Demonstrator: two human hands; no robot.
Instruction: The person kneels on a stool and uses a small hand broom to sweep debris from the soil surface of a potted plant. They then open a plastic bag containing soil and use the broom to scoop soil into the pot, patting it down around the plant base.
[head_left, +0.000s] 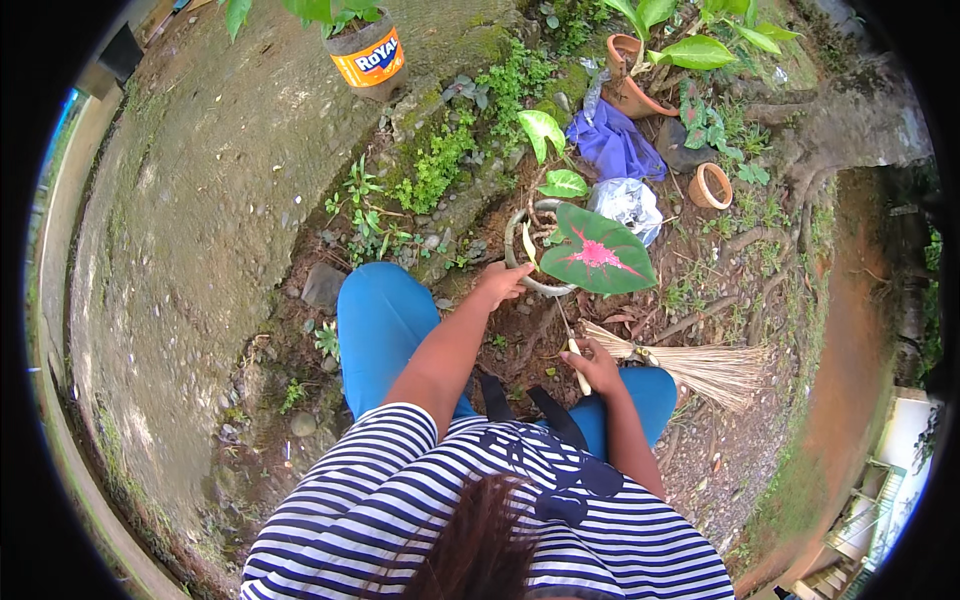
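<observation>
My left hand (504, 285) is at the near left rim of a round grey pot (512, 240), its fingers by a pale curled leaf (529, 244); whether it grips the rim or the leaf I cannot tell. A green caladium leaf with a pink centre (598, 253) spreads over the pot's right side. In my right hand (598, 365) is the light handle (580, 371) of a thin metal tool, whose shaft points up towards the pot's near rim; its tip is hidden or too small to tell. Green arrow-shaped leaves (564, 184) stand at the pot's far side.
A stick broom (697, 367) lies right of my right hand. Beyond the pot are a clear plastic bag (627, 206), purple cloth-like material (616, 142), a small clay pot (709, 186) and a tilted terracotta planter (637, 97). A labelled container (371, 64) holds a plant. Tree roots (757, 236) and a rock (324, 287) flank me.
</observation>
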